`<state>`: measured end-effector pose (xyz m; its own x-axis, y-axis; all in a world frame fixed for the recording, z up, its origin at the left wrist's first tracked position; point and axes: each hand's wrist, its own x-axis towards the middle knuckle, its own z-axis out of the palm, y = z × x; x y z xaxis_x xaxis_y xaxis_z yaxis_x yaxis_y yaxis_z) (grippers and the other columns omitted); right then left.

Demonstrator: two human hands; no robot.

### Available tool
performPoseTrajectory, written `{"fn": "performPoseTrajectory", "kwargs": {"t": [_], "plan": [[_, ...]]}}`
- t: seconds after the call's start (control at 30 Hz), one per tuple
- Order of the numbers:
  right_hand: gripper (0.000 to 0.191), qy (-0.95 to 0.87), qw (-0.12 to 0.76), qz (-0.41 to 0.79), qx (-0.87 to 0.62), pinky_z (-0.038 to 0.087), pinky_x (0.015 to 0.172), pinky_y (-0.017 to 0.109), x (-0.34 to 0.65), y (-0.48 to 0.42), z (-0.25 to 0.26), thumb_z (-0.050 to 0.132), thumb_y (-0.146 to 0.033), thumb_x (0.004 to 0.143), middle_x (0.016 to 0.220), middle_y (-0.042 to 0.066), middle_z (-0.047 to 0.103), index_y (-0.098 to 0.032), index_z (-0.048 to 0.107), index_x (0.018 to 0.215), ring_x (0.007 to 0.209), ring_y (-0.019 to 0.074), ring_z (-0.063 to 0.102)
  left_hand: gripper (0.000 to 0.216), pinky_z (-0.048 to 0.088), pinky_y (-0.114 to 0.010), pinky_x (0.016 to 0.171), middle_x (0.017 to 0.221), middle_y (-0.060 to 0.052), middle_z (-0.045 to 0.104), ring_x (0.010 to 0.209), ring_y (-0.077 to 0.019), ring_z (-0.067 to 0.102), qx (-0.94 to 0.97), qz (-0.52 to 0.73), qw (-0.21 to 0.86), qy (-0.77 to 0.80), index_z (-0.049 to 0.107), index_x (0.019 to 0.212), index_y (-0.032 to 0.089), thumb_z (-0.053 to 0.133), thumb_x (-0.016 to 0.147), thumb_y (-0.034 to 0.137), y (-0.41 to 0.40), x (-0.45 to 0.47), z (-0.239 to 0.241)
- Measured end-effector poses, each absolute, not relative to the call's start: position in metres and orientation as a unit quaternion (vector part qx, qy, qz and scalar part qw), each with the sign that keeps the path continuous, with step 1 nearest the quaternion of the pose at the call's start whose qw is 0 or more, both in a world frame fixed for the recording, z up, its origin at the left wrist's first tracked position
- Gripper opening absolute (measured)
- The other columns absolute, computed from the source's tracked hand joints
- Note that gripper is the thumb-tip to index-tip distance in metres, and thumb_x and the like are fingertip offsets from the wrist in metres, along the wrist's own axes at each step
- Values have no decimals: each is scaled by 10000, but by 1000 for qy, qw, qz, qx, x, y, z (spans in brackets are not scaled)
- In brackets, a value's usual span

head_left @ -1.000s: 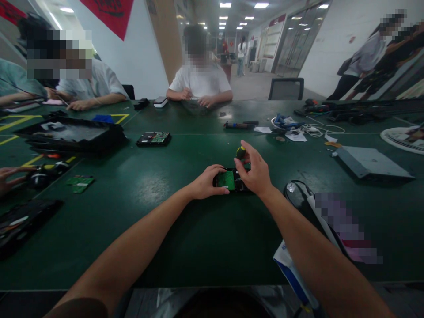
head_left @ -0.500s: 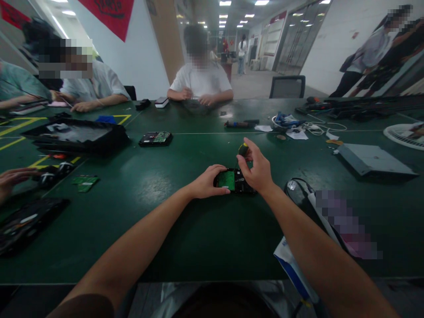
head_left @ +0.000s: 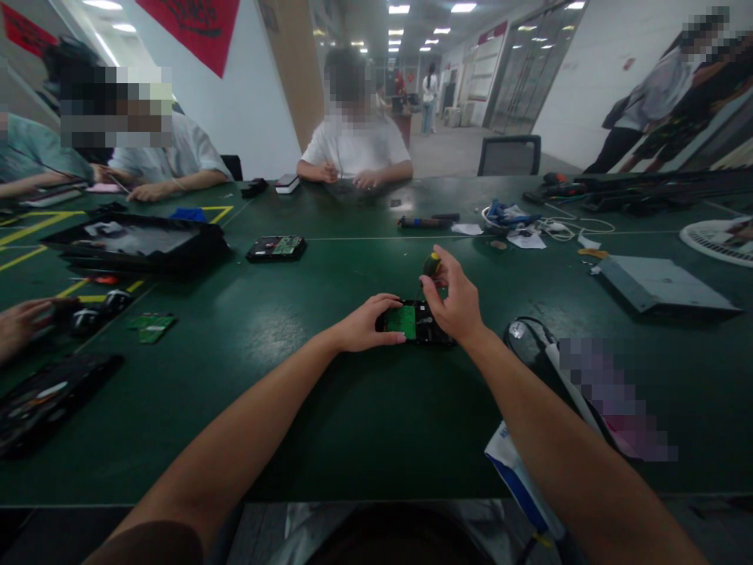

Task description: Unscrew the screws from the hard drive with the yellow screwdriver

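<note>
On the green table lies a small black device with its casing off and a green circuit board (head_left: 402, 320) showing. My left hand (head_left: 372, 323) grips its left end, thumb along the near edge and fingers over the far edge. A screwdriver (head_left: 432, 264) with a dark green and yellow handle is pinched between the thumb and fingers of my right hand (head_left: 457, 295). It stands nearly upright over the device's far edge; whether its tip sits in a screw is too small to tell. My right hand partly covers the device's right end.
Another opened device (head_left: 276, 247) lies beyond on the left, near a black tray (head_left: 135, 239). A loose circuit board (head_left: 154, 326) and a black housing (head_left: 52, 396) lie left. A metal box (head_left: 671, 286) sits right. Across the table a person (head_left: 356, 145) works; a co-worker's hand (head_left: 23, 326) reaches in from the left.
Both my hands, the screwdriver and the device stay almost in place. The co-worker's hand at the left edge has shifted slightly around the dark items there.
</note>
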<state>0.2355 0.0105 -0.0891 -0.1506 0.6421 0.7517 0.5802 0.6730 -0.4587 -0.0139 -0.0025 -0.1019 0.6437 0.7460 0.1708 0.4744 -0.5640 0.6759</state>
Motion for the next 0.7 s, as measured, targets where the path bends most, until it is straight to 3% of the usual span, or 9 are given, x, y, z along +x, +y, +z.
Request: {"fn": "performPoseTrajectory", "kwargs": {"t": [0.3, 0.7], "plan": [[640, -766, 511, 13, -389, 662, 989, 509, 234, 9, -89, 596, -360, 1040, 1535, 103, 619, -318, 385, 1643, 1211, 318, 723, 790, 420, -561, 1235, 1562, -188, 511, 1467, -362, 498, 842, 238, 324, 359, 568, 1432, 206, 860, 790, 562, 0, -10, -104], [622, -761, 514, 1, -396, 665, 943, 492, 233, 8, -89, 617, -348, 1028, 1487, 98, 646, -334, 412, 1615, 1136, 295, 740, 807, 400, -559, 1247, 1557, -204, 496, 1478, -362, 476, 839, 233, 344, 351, 563, 1426, 193, 868, 780, 570, 4, -13, -106]]}}
